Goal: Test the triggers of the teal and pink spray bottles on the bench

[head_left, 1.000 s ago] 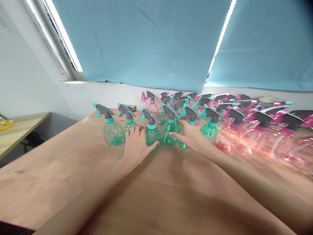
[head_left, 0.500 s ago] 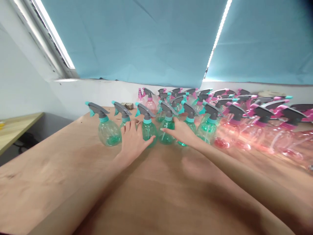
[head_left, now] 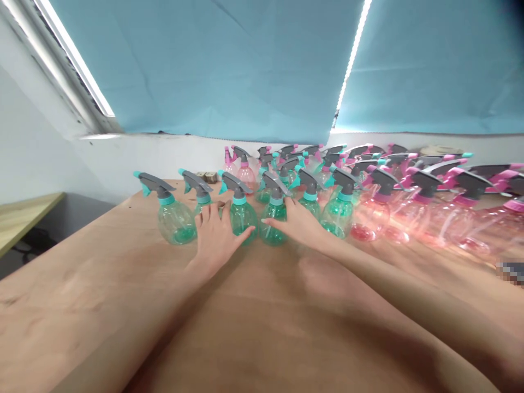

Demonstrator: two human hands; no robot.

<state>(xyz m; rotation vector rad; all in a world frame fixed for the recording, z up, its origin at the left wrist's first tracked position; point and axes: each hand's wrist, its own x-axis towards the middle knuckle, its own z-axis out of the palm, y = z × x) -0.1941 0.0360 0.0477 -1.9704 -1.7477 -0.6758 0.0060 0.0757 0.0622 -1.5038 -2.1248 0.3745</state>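
Note:
Several green spray bottles with grey triggers stand in a row on the brown table point(head_left: 262, 327). My left hand point(head_left: 215, 237) lies with fingers spread against two of them: the second bottle point(head_left: 199, 201) behind its fingers and the third bottle point(head_left: 242, 215) at its thumb. My right hand point(head_left: 297, 221) rests open with fingers stretched over the fourth green bottle point(head_left: 272, 226) and another green bottle point(head_left: 310, 202) behind it. The leftmost green bottle point(head_left: 174, 221) stands apart, untouched.
Several pink spray bottles point(head_left: 409, 213) crowd the table to the right, more mixed bottles point(head_left: 286, 164) behind. A white wall ledge point(head_left: 164, 150) and blue curtain point(head_left: 229, 65) close the back. A wooden side table point(head_left: 24, 218) stands far left.
Both hands with the bottles they touch have shifted slightly left and nearer the back in view; the hands stay pressed flat against the same bottles.

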